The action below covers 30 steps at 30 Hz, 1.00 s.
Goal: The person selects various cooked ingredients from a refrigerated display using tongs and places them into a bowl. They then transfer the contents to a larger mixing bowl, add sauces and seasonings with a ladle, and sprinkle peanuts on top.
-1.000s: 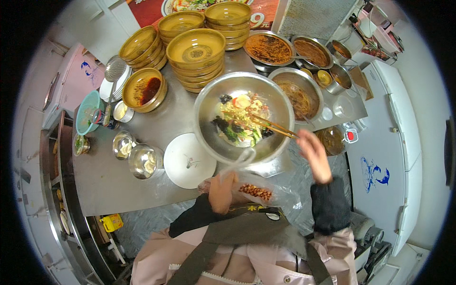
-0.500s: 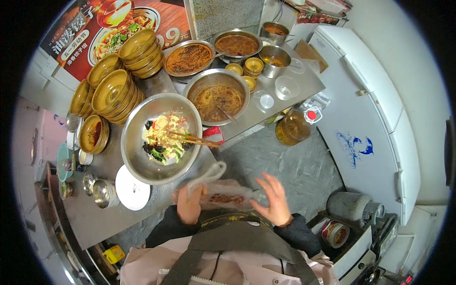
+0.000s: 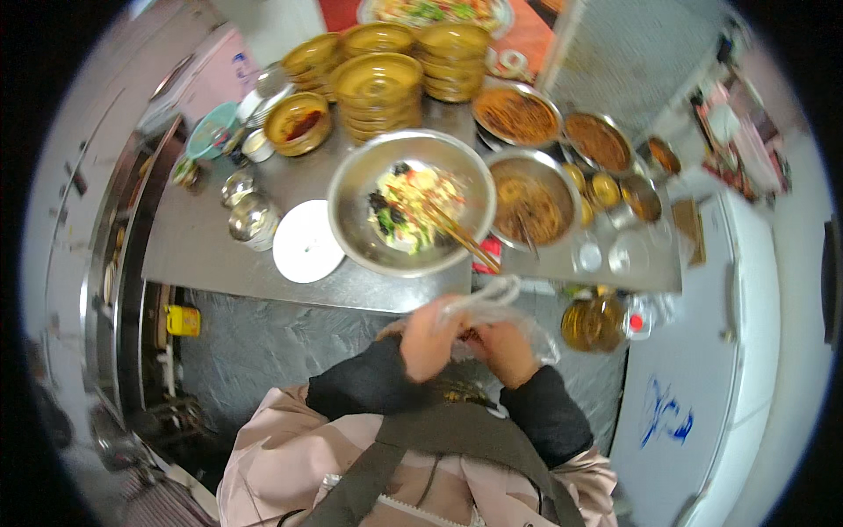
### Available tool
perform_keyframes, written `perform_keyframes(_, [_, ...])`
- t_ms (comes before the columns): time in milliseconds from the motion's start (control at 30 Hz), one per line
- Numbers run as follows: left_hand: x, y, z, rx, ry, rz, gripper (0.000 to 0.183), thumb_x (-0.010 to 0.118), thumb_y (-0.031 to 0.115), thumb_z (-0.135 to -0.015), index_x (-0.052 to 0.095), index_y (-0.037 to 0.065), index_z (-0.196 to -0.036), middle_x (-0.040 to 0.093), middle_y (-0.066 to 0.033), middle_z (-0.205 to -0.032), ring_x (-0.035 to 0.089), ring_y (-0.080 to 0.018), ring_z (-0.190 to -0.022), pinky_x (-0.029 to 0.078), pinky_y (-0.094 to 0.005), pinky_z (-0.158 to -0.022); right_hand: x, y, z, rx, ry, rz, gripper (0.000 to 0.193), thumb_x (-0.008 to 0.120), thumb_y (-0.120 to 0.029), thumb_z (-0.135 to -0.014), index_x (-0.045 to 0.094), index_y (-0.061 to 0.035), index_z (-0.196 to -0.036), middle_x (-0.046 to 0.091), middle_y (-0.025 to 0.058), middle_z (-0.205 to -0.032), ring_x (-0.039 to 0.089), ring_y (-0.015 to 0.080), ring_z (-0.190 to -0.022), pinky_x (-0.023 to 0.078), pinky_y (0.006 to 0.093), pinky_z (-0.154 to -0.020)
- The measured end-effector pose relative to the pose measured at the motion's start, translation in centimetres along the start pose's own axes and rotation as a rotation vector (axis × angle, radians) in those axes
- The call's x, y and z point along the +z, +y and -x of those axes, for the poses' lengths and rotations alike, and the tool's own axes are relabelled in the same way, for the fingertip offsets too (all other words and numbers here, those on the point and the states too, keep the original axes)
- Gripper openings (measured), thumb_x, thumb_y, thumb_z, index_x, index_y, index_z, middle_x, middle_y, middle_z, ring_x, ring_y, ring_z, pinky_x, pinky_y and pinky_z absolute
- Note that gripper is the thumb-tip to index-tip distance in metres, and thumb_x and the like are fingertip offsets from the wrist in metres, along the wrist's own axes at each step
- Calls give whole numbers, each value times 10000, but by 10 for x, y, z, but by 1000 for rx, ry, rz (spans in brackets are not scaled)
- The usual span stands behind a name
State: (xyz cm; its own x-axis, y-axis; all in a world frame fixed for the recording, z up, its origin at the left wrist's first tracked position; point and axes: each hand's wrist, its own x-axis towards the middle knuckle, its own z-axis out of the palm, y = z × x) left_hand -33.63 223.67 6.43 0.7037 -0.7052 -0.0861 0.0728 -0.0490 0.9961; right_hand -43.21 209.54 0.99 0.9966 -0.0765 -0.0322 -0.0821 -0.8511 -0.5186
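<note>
In front of my body, below the table edge, I hold a clear plastic bag (image 3: 537,327) with dark red pieces inside. My left hand (image 3: 428,341) is closed on the bag, with its white twisted handles (image 3: 492,290) rising above. Close against it, my right hand (image 3: 507,353) is at the bag's opening beside the red contents; its fingers are bent together, and their tips are hidden. Just beyond stands a large steel bowl (image 3: 351,224) containing egg, greens and black fungus (image 3: 391,211). Wooden chopsticks (image 3: 461,233) rest in the bowl, their ends over its right rim.
A white plate (image 3: 309,241) lies left of the bowl, near steel cups (image 3: 253,220). Stacked yellow-brown bowls (image 3: 378,83) stand behind. Steel basins of sauce (image 3: 533,198) fill the right side. An oil jug (image 3: 594,322) stands on the floor beside a white chest freezer (image 3: 694,378).
My right hand has come left to the bag and its spread fingers have closed in. The view has turned left, so the table now lies more squarely ahead.
</note>
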Motion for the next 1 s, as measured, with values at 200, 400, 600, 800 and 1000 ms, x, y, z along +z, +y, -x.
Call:
perform_keyframes(200, [-26,-38,1,173,351,-232,236,489,146,-887,610,-7,-1021,646,-133,-912,590,-163,-856,461,-296,-765,41,-16,-51,-188,-38,-213,206,601,-55,-754,601,-55,-960,619,178,-859,590,364,-807,467,419,-712])
perform_keyframes(400, [-64,-20,-1,-138,425,76,280,539,179,-850,617,-8,-1043,658,-135,-870,609,-186,-825,459,-313,-770,42,-42,-65,-148,-76,-164,169,602,-43,-759,628,-35,-926,626,185,-803,614,343,-723,489,398,-647])
perform_keyframes(600, [-99,-13,-2,-146,399,96,285,570,220,-845,609,18,-1043,640,-150,-890,605,-319,-844,470,-368,-742,20,-69,-67,248,-171,-665,137,633,-3,-800,632,47,-928,665,102,-778,615,121,-660,483,233,-625])
perform_keyframes(800, [-119,-51,-12,-15,220,-660,175,543,151,-851,604,58,-986,594,-94,-877,566,-264,-805,440,-365,-658,-47,-91,-79,631,-240,-1382,190,588,-6,-847,603,61,-1024,652,94,-905,632,147,-796,522,245,-725])
perform_keyframes(1000, [-131,-35,-10,-175,313,455,146,482,104,-898,586,17,-953,552,5,-812,506,-89,-807,403,-232,-709,-96,-63,-164,461,-67,-1420,253,559,-32,-877,549,64,-1111,609,146,-1063,623,197,-907,516,290,-854])
